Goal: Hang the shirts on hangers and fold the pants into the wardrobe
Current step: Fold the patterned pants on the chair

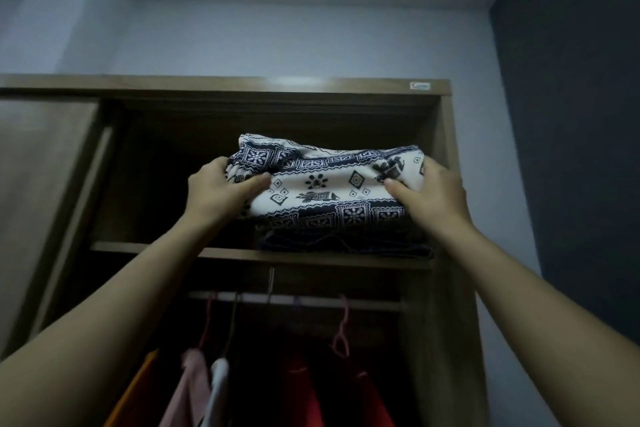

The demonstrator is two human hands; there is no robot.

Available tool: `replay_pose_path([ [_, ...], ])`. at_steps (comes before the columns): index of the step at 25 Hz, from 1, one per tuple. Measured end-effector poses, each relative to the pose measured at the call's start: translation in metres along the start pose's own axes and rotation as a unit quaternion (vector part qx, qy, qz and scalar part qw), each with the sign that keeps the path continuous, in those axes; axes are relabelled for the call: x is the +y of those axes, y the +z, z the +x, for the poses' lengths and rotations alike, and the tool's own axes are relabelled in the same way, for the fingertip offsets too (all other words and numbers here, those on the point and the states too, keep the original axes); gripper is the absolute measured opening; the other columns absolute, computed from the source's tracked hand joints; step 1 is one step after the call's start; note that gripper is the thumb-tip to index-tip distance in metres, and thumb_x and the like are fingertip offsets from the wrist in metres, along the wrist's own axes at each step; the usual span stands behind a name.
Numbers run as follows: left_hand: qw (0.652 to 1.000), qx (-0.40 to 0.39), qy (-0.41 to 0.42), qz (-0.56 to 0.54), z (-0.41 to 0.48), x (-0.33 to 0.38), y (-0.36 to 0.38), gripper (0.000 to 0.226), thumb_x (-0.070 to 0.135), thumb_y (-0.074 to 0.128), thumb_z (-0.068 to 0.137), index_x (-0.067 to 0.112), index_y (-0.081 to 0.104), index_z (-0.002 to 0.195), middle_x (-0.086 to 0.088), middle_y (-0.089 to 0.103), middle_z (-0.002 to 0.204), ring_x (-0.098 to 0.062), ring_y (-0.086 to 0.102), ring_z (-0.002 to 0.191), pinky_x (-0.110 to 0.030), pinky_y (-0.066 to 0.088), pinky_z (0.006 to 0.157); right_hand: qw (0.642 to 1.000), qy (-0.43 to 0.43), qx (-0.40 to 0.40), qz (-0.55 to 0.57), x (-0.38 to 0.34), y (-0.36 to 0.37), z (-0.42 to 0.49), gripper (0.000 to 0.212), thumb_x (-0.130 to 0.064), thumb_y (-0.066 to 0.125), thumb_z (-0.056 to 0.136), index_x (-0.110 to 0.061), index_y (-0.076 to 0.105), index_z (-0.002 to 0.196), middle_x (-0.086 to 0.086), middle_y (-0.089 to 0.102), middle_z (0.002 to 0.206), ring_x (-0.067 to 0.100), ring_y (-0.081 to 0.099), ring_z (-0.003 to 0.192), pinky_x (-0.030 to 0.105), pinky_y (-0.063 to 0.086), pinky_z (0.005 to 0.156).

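A folded pair of white pants with a dark blue print (329, 184) is held up at the top shelf (173, 249) of the brown wardrobe. My left hand (221, 189) grips its left end and my right hand (429, 194) grips its right end. The bundle rests on or just above a dark folded garment (346, 241) lying on that shelf; I cannot tell whether they touch. Below the shelf, shirts hang on hangers from a rail (298, 300): an orange one (135, 392), a pink one (188, 388), a white one (218, 388) and red ones (311, 399).
The wardrobe's sliding door (41, 191) covers the left half. The shelf's left part is dark and holds nothing visible. A pink hanger hook (343, 329) hangs on the rail at the right. A dark wall (571, 114) stands to the right of the wardrobe.
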State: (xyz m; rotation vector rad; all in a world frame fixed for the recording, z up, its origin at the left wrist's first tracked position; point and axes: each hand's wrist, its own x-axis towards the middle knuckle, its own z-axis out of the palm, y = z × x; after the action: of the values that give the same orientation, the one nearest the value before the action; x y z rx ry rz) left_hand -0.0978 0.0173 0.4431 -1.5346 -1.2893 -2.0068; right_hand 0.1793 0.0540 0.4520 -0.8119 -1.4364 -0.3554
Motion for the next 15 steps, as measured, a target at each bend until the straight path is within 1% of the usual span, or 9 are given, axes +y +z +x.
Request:
replay_pose_path([
  [3,1.0,-0.014,-0.012,-0.016,0.022,-0.012,0.036,0.034,0.043,0.077,0.071,0.016,0.066,0.089,0.001,0.066,0.084,-0.016,0.062,0.085,-0.025,0.041,0.071,0.996,-0.015,0.002,-0.083,0.012,0.009,0.022,0.04,-0.04,0.066,0.08,-0.009,0.059,0.105,0.011,0.066,0.103,0.031,0.059,0.094,0.031,0.042,0.07],
  [6,0.998,-0.023,-0.046,-0.024,0.048,-0.027,0.066,0.053,0.049,0.076,0.069,0.009,0.066,0.102,-0.006,0.068,0.1,-0.023,0.062,0.099,-0.03,0.048,0.08,0.985,-0.047,0.017,-0.162,0.006,0.025,0.038,0.039,-0.033,0.064,0.085,-0.006,0.054,0.111,0.016,0.063,0.108,0.036,0.059,0.099,0.036,0.045,0.074],
  [7,0.997,-0.035,-0.064,-0.018,0.057,-0.032,0.074,0.055,0.052,0.076,0.068,0.009,0.066,0.101,-0.008,0.068,0.102,-0.026,0.062,0.099,-0.032,0.05,0.081,0.979,-0.046,0.012,-0.199,0.003,0.031,0.042,0.04,-0.03,0.063,0.087,-0.005,0.05,0.114,0.018,0.061,0.111,0.038,0.058,0.103,0.037,0.046,0.076],
  [9,0.991,-0.081,-0.109,0.023,0.066,-0.041,0.087,0.059,0.053,0.076,0.068,0.004,0.061,0.097,-0.011,0.065,0.101,-0.029,0.061,0.094,-0.034,0.051,0.076,0.969,-0.006,-0.021,-0.247,0.001,0.046,0.045,0.047,-0.024,0.063,0.088,-0.004,0.039,0.124,0.021,0.055,0.12,0.038,0.055,0.109,0.037,0.044,0.074],
  [11,0.978,-0.126,-0.128,0.105,0.061,-0.049,0.099,0.064,0.054,0.072,0.072,0.001,0.055,0.104,-0.016,0.061,0.108,-0.032,0.059,0.095,-0.034,0.047,0.072,0.952,0.045,-0.076,-0.294,0.009,0.06,0.042,0.061,-0.017,0.063,0.088,-0.006,0.026,0.135,0.022,0.046,0.127,0.037,0.053,0.112,0.035,0.039,0.068],
  [12,0.973,-0.119,-0.118,0.162,0.056,-0.05,0.103,0.066,0.056,0.068,0.075,0.002,0.054,0.111,-0.018,0.059,0.113,-0.034,0.057,0.1,-0.035,0.046,0.074,0.939,0.06,-0.099,-0.325,0.014,0.063,0.038,0.064,-0.017,0.063,0.088,-0.009,0.024,0.138,0.021,0.041,0.13,0.037,0.052,0.112,0.034,0.039,0.067],
  [13,0.966,-0.096,-0.084,0.224,0.054,-0.051,0.107,0.068,0.06,0.061,0.078,0.005,0.052,0.116,-0.018,0.058,0.118,-0.036,0.055,0.106,-0.037,0.046,0.077,0.923,0.055,-0.108,-0.366,0.019,0.064,0.035,0.063,-0.02,0.062,0.088,-0.01,0.025,0.138,0.019,0.037,0.132,0.036,0.05,0.113,0.035,0.04,0.069],
  [14,0.956,-0.071,-0.032,0.282,0.051,-0.049,0.106,0.068,0.064,0.053,0.081,0.008,0.053,0.119,-0.017,0.056,0.121,-0.036,0.053,0.111,-0.039,0.046,0.08,0.905,0.02,-0.103,-0.413,0.023,0.063,0.032,0.055,-0.026,0.058,0.09,-0.011,0.031,0.136,0.017,0.036,0.134,0.034,0.046,0.116,0.036,0.042,0.073],
  [15,0.947,-0.064,0.031,0.312,0.053,-0.049,0.106,0.067,0.068,0.043,0.084,0.012,0.054,0.12,-0.015,0.056,0.122,-0.035,0.051,0.113,-0.041,0.046,0.083,0.89,-0.043,-0.091,-0.444,0.026,0.063,0.031,0.046,-0.032,0.051,0.094,-0.012,0.038,0.133,0.015,0.038,0.135,0.033,0.043,0.12,0.039,0.042,0.082],
])
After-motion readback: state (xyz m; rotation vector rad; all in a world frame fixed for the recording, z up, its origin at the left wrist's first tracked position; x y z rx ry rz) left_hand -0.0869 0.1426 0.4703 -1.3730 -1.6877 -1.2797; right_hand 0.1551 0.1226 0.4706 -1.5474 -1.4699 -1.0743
